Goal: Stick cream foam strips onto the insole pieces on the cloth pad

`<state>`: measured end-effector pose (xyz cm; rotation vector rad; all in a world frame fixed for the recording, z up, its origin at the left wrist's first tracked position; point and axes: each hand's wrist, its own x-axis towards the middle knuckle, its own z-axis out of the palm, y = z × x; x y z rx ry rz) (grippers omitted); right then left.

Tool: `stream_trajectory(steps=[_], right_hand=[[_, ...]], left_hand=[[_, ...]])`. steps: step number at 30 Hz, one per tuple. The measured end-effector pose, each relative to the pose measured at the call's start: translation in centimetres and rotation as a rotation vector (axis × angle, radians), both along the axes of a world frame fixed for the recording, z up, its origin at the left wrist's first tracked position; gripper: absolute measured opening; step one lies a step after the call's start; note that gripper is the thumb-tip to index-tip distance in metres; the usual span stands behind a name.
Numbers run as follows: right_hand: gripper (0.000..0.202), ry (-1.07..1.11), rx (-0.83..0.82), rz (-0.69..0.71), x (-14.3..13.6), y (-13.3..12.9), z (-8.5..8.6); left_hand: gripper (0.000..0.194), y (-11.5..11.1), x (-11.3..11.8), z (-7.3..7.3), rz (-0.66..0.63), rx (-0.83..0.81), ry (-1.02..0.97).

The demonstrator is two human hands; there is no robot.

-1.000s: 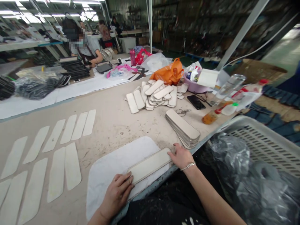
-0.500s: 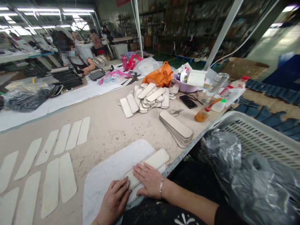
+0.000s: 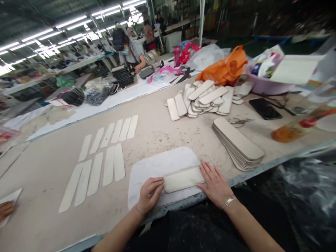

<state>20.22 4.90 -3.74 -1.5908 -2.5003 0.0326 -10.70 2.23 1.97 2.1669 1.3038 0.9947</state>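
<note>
A long off-white strip with rounded corners and an edged border (image 3: 182,179) lies on a white rounded sheet (image 3: 147,170) at the table's near edge. At the strip's left end, the fingers and thumb of my left hand (image 3: 151,194) are pinched together on its edge. My right hand (image 3: 216,183), wearing a bracelet, rests flat over the strip's right end, fingers stretched out and covering part of it. To the right of that hand is a neat stack of similar strips (image 3: 238,140). Flat pale strips (image 3: 119,162) lie in two rows on the left.
A loose heap of strips (image 3: 202,98) sits farther back, before an orange bag (image 3: 225,68). Scissors (image 3: 240,121), a phone (image 3: 265,108), a bottle (image 3: 288,133) and a purple basin (image 3: 258,82) stand right. Another person's hand (image 3: 6,210) touches a white piece at far left.
The view has swung left. My hands have moved apart: the right slid to the strip's right end, the left stays at its left end. The strip now lies more nearly level.
</note>
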Motion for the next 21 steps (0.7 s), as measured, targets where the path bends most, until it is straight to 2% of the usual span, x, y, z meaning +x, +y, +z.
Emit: stream_trajectory(steps=[2, 5, 7, 9, 10, 13, 18, 21], right_hand=[[0.070, -0.013, 0.025, 0.014, 0.0, 0.0, -0.2], [0.067, -0.033, 0.047, 0.033, 0.2, -0.2, -0.5], [0.059, -0.040, 0.063, 0.052, 0.4, -0.2, -0.8], [0.056, -0.039, 0.074, 0.072, 0.6, -0.2, -1.0], [0.056, -0.033, 0.075, 0.077, 0.7, -0.2, -1.1], [0.064, 0.003, 0.050, 0.068, 0.6, -0.1, -1.2], [0.069, 0.051, -0.024, 0.037, 0.3, -0.1, -0.8], [0.069, 0.044, -0.046, 0.043, 0.3, -0.1, -0.3]], left_hand=[[0.031, -0.1, 2.5, 0.5, -0.019, 0.037, 0.037], [0.054, 0.2, 8.1, 0.7, -0.246, 0.028, 0.210], [0.073, 0.7, 11.5, 0.5, -0.342, 0.006, 0.325], [0.083, 1.3, 13.5, 0.3, -0.357, -0.027, 0.390], [0.085, 1.5, 13.8, 0.2, -0.350, -0.046, 0.409], [0.084, 1.4, 11.8, -0.4, -0.339, -0.106, 0.463], [0.078, 0.4, 4.2, -0.9, -0.290, -0.203, 0.623], [0.077, 0.0, 1.5, -0.9, -0.257, -0.241, 0.681]])
